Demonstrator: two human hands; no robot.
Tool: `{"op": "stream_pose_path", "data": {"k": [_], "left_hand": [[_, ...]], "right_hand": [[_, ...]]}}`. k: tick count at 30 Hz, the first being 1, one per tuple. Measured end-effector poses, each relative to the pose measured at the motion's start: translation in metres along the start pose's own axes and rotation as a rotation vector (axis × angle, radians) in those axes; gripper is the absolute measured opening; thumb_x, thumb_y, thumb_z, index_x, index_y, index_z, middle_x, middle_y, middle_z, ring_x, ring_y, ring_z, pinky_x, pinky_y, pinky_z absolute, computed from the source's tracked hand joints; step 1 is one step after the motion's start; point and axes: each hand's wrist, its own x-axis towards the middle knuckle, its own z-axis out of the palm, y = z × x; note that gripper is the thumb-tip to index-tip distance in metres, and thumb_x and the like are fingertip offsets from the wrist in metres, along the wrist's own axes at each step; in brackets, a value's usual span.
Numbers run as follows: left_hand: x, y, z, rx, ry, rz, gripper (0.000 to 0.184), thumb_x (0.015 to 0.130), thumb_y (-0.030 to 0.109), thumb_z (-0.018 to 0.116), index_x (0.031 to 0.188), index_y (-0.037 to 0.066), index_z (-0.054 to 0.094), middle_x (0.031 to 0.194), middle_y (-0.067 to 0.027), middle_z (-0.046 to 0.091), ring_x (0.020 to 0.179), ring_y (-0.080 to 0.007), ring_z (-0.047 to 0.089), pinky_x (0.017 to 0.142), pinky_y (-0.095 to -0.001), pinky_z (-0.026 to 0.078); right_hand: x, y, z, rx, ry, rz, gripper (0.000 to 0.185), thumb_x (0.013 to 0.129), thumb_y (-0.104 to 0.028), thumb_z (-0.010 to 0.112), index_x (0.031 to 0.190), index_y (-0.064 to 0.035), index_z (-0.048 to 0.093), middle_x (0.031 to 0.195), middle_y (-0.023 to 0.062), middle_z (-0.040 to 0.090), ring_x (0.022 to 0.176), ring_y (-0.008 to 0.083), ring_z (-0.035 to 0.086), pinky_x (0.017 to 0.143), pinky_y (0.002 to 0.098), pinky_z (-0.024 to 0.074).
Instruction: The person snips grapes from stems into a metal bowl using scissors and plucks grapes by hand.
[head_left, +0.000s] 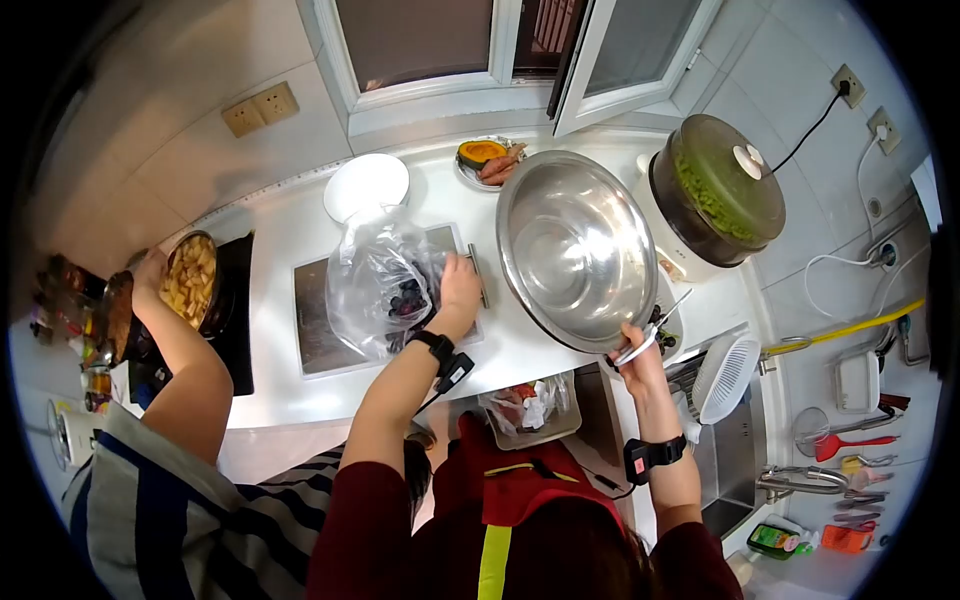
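Counter (272, 260), white, across the middle of the frame. Steel bowl (580, 240), broad, tilted, centre right. Lidded cooker (720, 190), green contents, upper right. Clear plastic bag (365, 285), centre left, on a dark panel (312, 300). Pan (192, 275) of cut yellow pieces, far left, beside a co-worker's hand (150, 270). White plate (367, 187), above the bag. Left grip (460, 287), fingers curled at the bag's right side; cannot tell whether pinching it. Right grip (643, 365), closed around white-handled scissors (636, 350), near the bowl's lower rim. Dark round fruit (408, 300), inside the bag.
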Motion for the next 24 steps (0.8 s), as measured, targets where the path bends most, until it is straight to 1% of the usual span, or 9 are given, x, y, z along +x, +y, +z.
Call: {"op": "stream_pose_path", "data": {"k": [7,10,12,13,15,16,18,19,24], "left_hand": [[-0.050,-0.021,-0.027,0.020,-0.103,-0.011,0.028,0.083,0.020,0.051,0.103,0.011,0.068,0.110,-0.0094,0.059,0.115,-0.0249,0.047,0.110,-0.0483,0.010],[-0.045,0.012,-0.024,-0.021,0.073,0.006,0.028,0.082,0.021,0.052,0.104,0.009,0.066,0.109,-0.0106,0.059,0.114,-0.0261,0.048,0.110,-0.0494,0.011],[-0.030,0.041,-0.010,-0.220,0.162,0.156,0.027,0.082,0.020,0.052,0.101,0.007,0.065,0.108,-0.0115,0.059,0.114,-0.0267,0.048,0.110,-0.0486,0.013],[-0.021,0.052,0.005,-0.217,0.162,0.142,0.027,0.082,0.020,0.052,0.101,0.007,0.065,0.108,-0.0115,0.059,0.114,-0.0267,0.048,0.110,-0.0486,0.013],[0.002,0.065,0.031,-0.259,0.506,-0.081,0.024,0.081,0.018,0.051,0.097,0.006,0.065,0.104,-0.0106,0.059,0.114,-0.0261,0.047,0.110,-0.0468,0.014],[0.011,0.062,0.032,-0.250,0.509,-0.113,0.024,0.081,0.018,0.051,0.097,0.006,0.065,0.104,-0.0106,0.059,0.114,-0.0261,0.047,0.110,-0.0468,0.014],[0.020,0.053,0.037,-0.238,0.141,-0.072,0.024,0.080,0.018,0.051,0.095,0.008,0.066,0.104,-0.0086,0.059,0.112,-0.0239,0.046,0.108,-0.0443,0.020],[0.023,0.053,0.041,-0.240,0.128,-0.116,0.024,0.080,0.018,0.051,0.095,0.008,0.066,0.104,-0.0086,0.059,0.112,-0.0239,0.046,0.108,-0.0443,0.020],[0.017,0.041,0.037,-0.158,0.205,0.112,0.022,0.079,0.019,0.050,0.091,0.013,0.069,0.100,-0.0030,0.059,0.105,-0.0205,0.048,0.096,-0.0389,0.030]], "right_hand": [[0.017,-0.012,0.000,-0.128,-0.057,-0.004,0.016,0.081,-0.019,0.062,0.083,-0.0046,0.056,0.068,0.0014,0.051,0.053,0.0119,0.052,0.047,0.0235,0.0476],[0.022,-0.021,-0.001,-0.139,-0.035,-0.021,0.017,0.081,-0.020,0.063,0.084,-0.0047,0.055,0.070,0.0011,0.052,0.053,0.0113,0.052,0.046,0.0234,0.0474],[0.029,-0.023,-0.008,-0.129,-0.039,-0.033,0.017,0.080,-0.020,0.064,0.079,-0.0056,0.054,0.066,0.0010,0.050,0.052,0.0118,0.052,0.045,0.0242,0.0467],[0.030,-0.025,-0.009,-0.132,-0.049,-0.037,0.017,0.080,-0.020,0.064,0.078,-0.0059,0.053,0.065,0.0009,0.049,0.052,0.0120,0.051,0.045,0.0246,0.0464],[0.035,-0.024,-0.013,-0.094,-0.041,-0.061,0.018,0.079,-0.020,0.066,0.076,-0.0072,0.053,0.064,0.0010,0.048,0.050,0.0125,0.049,0.046,0.0257,0.0465],[0.035,-0.024,-0.013,-0.077,-0.015,-0.062,0.017,0.079,-0.020,0.066,0.078,-0.0072,0.053,0.064,0.0009,0.048,0.050,0.0122,0.049,0.046,0.0256,0.0465],[0.038,-0.022,-0.013,-0.061,-0.017,-0.059,0.017,0.080,-0.019,0.065,0.081,-0.0071,0.054,0.065,0.0006,0.049,0.050,0.0115,0.049,0.046,0.0252,0.0468],[0.039,-0.021,-0.014,-0.057,-0.036,-0.056,0.016,0.080,-0.019,0.065,0.083,-0.0070,0.054,0.066,0.0003,0.049,0.051,0.0112,0.050,0.046,0.0248,0.0471],[0.039,-0.017,0.002,-0.132,-0.020,0.011,0.015,0.081,-0.019,0.064,0.084,-0.0072,0.055,0.063,0.0004,0.048,0.047,0.0122,0.050,0.045,0.0242,0.0474]]}}
